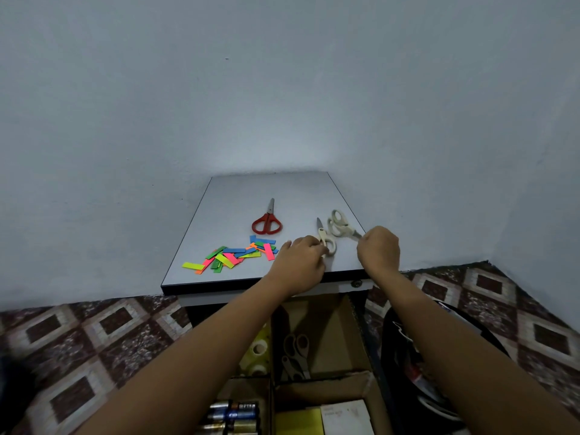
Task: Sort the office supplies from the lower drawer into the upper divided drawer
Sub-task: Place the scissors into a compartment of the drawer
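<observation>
Grey cabinet top (pixel 276 189) bears red scissors (pixel 267 221), paper strips (pixel 230 255) and two cream ones: left hand (pixel 301 262) grips the nearer pair (pixel 324 238) by its handles, right hand (pixel 379 249) pinches the farther pair (pixel 340 224) by its blades.

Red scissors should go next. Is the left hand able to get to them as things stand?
Probably yes: only bare cabinet top lies between the left hand and the red scissors, though its fingers hold the near cream scissors.
</observation>
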{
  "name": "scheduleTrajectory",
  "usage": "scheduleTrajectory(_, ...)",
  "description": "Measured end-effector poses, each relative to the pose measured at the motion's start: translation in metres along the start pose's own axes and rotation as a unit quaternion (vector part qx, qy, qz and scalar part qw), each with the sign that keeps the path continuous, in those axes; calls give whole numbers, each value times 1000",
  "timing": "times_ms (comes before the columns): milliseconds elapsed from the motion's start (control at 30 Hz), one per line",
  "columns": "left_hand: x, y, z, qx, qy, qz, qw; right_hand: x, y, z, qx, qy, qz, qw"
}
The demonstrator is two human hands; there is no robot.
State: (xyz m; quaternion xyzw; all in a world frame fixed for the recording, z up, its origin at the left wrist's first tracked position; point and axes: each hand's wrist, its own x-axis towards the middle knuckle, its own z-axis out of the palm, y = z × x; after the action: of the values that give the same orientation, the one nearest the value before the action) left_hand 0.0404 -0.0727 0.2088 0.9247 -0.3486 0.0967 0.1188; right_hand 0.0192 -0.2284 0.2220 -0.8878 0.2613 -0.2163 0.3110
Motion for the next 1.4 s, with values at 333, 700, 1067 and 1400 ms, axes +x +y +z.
scheduleTrajectory(333, -22, 17, -45, -172, 201, -61, 962, -44, -18, -54, 233, -33, -134, 963)
scheduleTrajectory(700, -101, 20, -20, -337, -49, -102, 935, -97, 7, -44, 357, -179, -27, 917)
scheduleTrajectory(1067, -147, 22, 54, -336, -102, -187, 917, -159, 68, 33, 307, -373, 146, 863)
scheduleTrajectory(1400, -168, 7, 89, -95, -26, -196, 976, -99, 71, 63, 194, -321, 149, 915)
